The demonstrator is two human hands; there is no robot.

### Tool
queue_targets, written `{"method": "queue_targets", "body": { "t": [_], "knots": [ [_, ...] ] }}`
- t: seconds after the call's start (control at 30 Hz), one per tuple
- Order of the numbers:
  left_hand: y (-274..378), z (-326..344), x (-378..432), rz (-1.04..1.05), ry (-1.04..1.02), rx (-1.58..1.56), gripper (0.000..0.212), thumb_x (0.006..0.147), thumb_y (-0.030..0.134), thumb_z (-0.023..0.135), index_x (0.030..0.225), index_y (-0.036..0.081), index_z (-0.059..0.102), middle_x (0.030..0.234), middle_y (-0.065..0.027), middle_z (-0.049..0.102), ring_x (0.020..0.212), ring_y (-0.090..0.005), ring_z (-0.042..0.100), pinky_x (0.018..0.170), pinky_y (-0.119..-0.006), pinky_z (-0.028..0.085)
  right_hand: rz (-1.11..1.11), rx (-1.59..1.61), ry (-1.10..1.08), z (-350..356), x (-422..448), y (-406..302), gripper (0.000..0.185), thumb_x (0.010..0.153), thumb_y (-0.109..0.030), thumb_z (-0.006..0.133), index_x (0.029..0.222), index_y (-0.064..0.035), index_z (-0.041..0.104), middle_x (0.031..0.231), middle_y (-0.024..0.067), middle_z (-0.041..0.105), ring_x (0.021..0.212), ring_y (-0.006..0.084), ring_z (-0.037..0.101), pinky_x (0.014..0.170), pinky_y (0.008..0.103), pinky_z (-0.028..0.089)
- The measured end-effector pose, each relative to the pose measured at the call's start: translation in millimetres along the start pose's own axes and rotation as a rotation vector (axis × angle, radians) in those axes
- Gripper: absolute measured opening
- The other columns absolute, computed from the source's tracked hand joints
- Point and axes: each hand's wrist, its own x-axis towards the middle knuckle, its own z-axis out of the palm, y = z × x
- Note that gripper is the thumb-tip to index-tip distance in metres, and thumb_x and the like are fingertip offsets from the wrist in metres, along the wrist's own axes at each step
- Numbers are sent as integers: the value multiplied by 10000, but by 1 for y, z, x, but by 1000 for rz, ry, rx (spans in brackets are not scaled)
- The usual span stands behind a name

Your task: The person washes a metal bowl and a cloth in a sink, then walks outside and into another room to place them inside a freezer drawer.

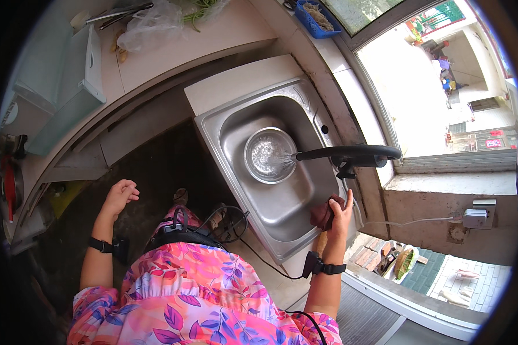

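Water sprays from a black faucet (349,152) into a round metal bowl (270,155) in the stainless steel sink (263,207). My right hand (340,215) is at the sink's near right corner with a dark reddish-brown cloth (323,213) held against its palm; the index finger points towards the faucet base. My left hand (121,197) hangs over the dark floor left of the sink, holding nothing, with its fingers loosely curled and partly apart.
Left stands a counter (142,64) bearing a clear plastic bag (155,30) and green vegetables (196,15). A blue basket (317,19) sits on the window ledge. A black cable (267,261) runs beside my body. A white plug (475,218) is in the wall socket at right.
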Motion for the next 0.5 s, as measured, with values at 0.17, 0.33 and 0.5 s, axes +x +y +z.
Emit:
{"method": "queue_targets", "body": {
  "t": [0.17,0.33,0.5],
  "knots": [
    [-9,0,38,-57,-50,-18,191,977,248,521,1071,93,581,913,-31,657,784,-107,634,709,-247,473,27,-93,66,1,-2,10,822,796,-27,650,1502,-84,234,1164,152,570,1023,217,583,914,327,482],
    [-10,4,109,-120,-170,28,190,973,217,524,1063,63,586,895,-55,660,761,-121,636,690,-255,485,84,-140,195,30,-9,-5,833,799,-3,650,1505,-83,215,1161,166,578,1018,212,571,921,332,468],
    [-5,6,169,-102,-258,52,179,961,153,524,1043,6,585,863,-94,660,727,-149,638,684,-277,515,120,-150,314,59,-7,-20,826,810,8,649,1505,-86,212,1169,144,557,1003,191,554,904,312,465]
  ]
}}
